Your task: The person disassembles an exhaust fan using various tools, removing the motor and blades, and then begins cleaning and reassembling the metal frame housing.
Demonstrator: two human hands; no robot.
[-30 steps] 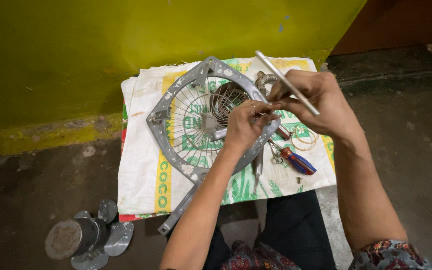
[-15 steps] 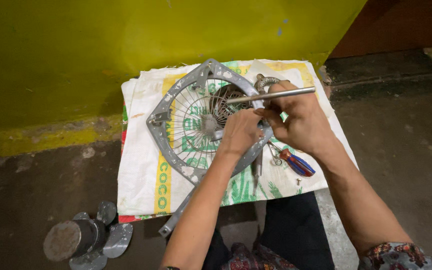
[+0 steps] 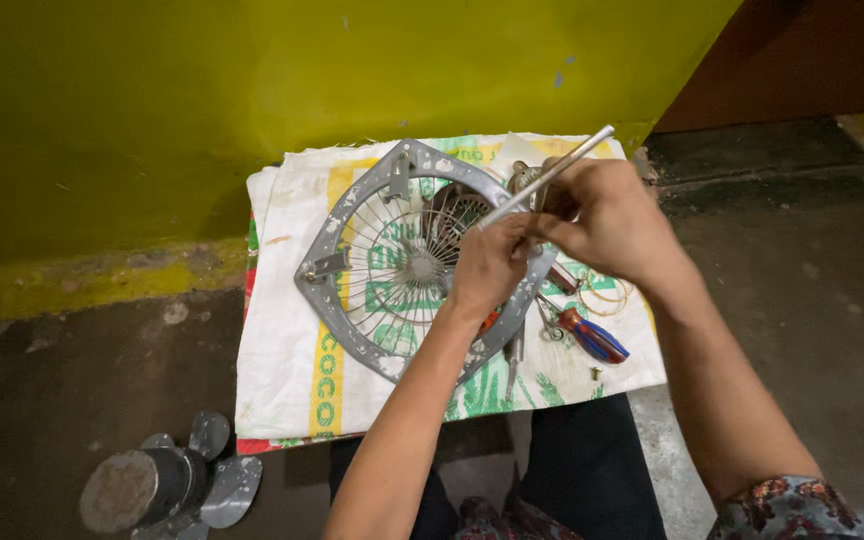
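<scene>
A grey fan frame with a wire grille (image 3: pixel 372 260) lies flat on a white printed sack (image 3: pixel 282 360). Both hands meet above its right side. My left hand (image 3: pixel 487 265) pinches the lower end of a thin metal rod (image 3: pixel 567 165), which slants up to the right. My right hand (image 3: pixel 612 220) grips the same rod higher up. The fan's motor (image 3: pixel 452 210) shows just left of the hands, partly hidden by them.
A red and blue handled screwdriver (image 3: pixel 592 337), small pliers and a loose ring of wire lie on the sack's right side. A grey fan blade hub (image 3: pixel 157 482) sits on the concrete floor at lower left. A yellow wall stands behind the sack.
The rod has swung from slanting down-right, through level, to slanting up-right. Both hands shifted slightly along it while staying over the frame's right side.
</scene>
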